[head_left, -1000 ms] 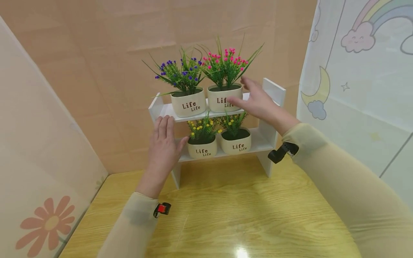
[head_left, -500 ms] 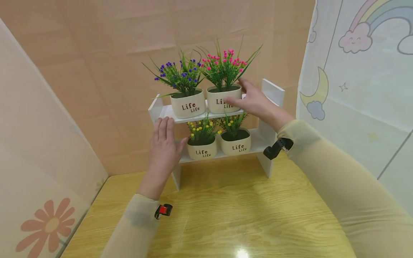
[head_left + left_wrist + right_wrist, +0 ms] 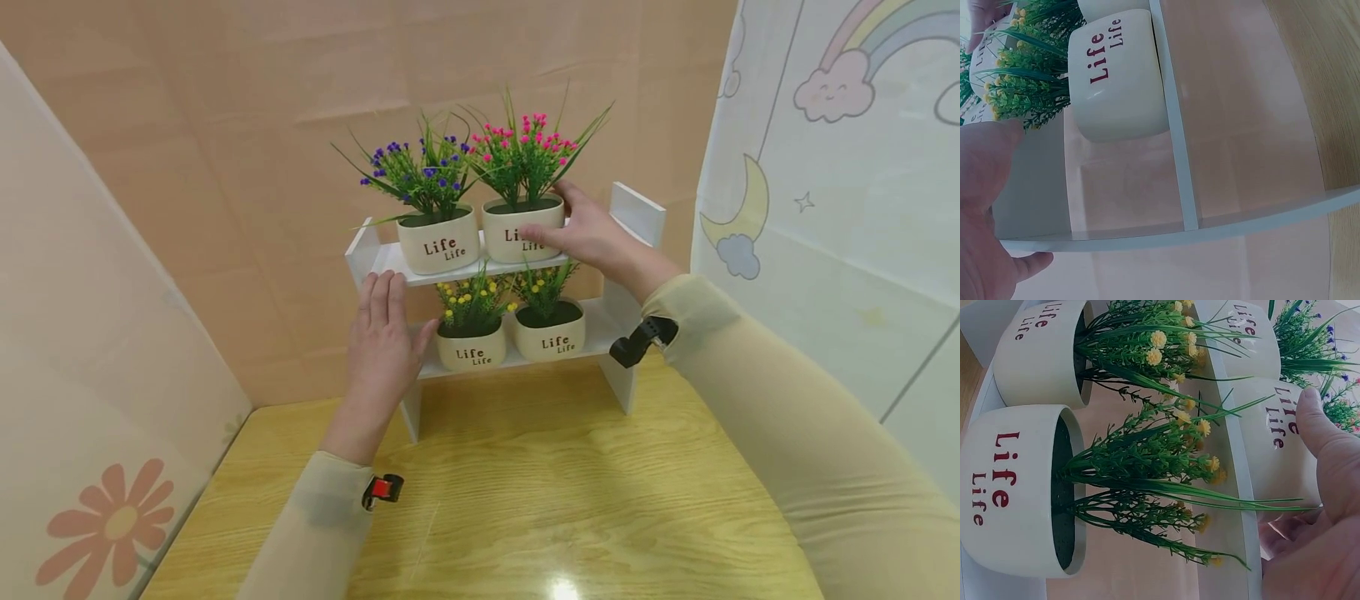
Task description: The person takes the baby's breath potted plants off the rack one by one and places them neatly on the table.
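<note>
A white two-tier shelf (image 3: 610, 327) holds potted artificial plants in cream pots lettered "Life". My right hand (image 3: 596, 237) grips the pot with pink flowers (image 3: 510, 227) on the upper tier, thumb on its front, fingers at its far side partly hidden. Beside it stands the pot with purple flowers (image 3: 438, 243). At the shelf's left end, my left hand (image 3: 381, 342) holds the side panel (image 3: 1129, 240); in the left wrist view a fingertip shows past its outer side. Two pots with yellow flowers, a left one (image 3: 471, 348) and a right one (image 3: 551, 333), sit on the lower tier.
The shelf stands on a wood-grain table (image 3: 525, 483). Behind it hangs a peach backdrop (image 3: 255, 167). A pale panel with a flower print (image 3: 112, 525) lies to the left, and a white one with a moon print (image 3: 742, 217) to the right.
My right hand has moved slightly left, closing in on the pink-flowered pot, its thumb now against the front lettering. My left hand stays at the shelf's left end. The pots have not visibly moved.
</note>
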`<state>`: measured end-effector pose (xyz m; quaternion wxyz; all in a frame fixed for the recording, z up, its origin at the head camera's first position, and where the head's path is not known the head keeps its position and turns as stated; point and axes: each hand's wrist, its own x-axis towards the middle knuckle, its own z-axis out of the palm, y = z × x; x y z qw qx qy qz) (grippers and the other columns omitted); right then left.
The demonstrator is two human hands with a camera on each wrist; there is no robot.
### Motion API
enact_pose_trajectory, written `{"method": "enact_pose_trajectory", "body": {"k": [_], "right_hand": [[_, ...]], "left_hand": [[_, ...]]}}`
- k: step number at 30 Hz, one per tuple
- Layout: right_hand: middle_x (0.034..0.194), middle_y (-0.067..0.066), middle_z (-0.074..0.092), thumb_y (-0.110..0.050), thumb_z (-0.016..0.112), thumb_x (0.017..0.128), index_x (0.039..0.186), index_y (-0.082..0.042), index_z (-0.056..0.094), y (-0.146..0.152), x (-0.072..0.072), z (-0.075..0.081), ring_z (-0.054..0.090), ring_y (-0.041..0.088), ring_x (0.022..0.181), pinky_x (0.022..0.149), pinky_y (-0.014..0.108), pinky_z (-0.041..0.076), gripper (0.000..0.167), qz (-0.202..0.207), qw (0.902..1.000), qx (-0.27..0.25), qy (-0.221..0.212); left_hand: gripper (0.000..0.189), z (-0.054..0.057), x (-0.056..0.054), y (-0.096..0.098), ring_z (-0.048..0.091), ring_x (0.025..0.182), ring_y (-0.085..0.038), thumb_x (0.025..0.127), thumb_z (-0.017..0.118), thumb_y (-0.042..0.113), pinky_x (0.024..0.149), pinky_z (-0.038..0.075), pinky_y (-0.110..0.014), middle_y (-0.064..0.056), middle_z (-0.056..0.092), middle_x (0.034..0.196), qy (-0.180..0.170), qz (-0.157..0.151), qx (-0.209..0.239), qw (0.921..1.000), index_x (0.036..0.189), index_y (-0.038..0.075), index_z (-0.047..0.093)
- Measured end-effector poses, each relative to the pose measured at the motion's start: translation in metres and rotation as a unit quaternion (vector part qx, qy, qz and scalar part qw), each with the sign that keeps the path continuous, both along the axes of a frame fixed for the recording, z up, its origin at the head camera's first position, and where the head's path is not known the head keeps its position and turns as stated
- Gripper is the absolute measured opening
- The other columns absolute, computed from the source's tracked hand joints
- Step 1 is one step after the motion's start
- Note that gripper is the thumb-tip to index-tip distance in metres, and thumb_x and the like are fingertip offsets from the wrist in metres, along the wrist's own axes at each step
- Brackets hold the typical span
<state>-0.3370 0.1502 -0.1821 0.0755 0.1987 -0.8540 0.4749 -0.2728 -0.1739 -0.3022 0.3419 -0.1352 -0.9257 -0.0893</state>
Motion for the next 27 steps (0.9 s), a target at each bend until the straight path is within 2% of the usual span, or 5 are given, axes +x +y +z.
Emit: {"method": "enact_pose_trajectory", "body": {"k": [4,8,19,27], "right_hand": [[0.150,0.020,0.058,-0.048,0.083,0.099,0.175,-0.012,0.019,-0.0003,-0.0005,-0.0009,0.058,0.033,0.134,0.117,0.052,0.045,0.106,-0.001,1.0000,-0.002,0.000],[0.154,0.021,0.056,-0.050,0.083,0.098,0.177,-0.011,0.014,0.0006,0.0003,-0.0010,0.056,0.033,0.137,0.118,0.052,0.043,0.112,-0.010,0.9999,0.003,-0.002],[0.155,0.022,0.056,-0.050,0.084,0.097,0.176,-0.010,0.016,-0.0016,-0.0010,-0.0017,0.057,0.033,0.139,0.117,0.051,0.045,0.112,-0.016,0.9999,0.005,0.001],[0.155,0.021,0.057,-0.052,0.085,0.096,0.176,-0.011,0.017,-0.0038,-0.0030,-0.0036,0.057,0.032,0.137,0.115,0.051,0.047,0.113,-0.022,0.9997,0.007,-0.004]], "left_hand": [[0.084,-0.0006,-0.0004,-0.0001,0.017,0.164,-0.041,0.110,0.069,0.040,0.127,0.033,-0.057,-0.022,0.026,0.171,0.015,-0.003,-0.005,0.9999,0.166,-0.002,0.022],[0.084,-0.0003,-0.0012,0.0003,0.018,0.164,-0.041,0.110,0.070,0.040,0.126,0.034,-0.058,-0.022,0.027,0.170,0.026,-0.008,-0.004,0.9996,0.166,-0.002,0.023],[0.085,0.0020,-0.0003,0.0016,0.014,0.165,-0.040,0.111,0.068,0.040,0.128,0.031,-0.057,-0.022,0.024,0.172,0.003,-0.003,0.000,1.0000,0.167,-0.002,0.020],[0.084,0.0004,0.0006,0.0014,0.015,0.164,-0.041,0.110,0.070,0.040,0.126,0.034,-0.058,-0.022,0.025,0.170,0.009,0.000,-0.005,0.9999,0.166,-0.002,0.022]]}}
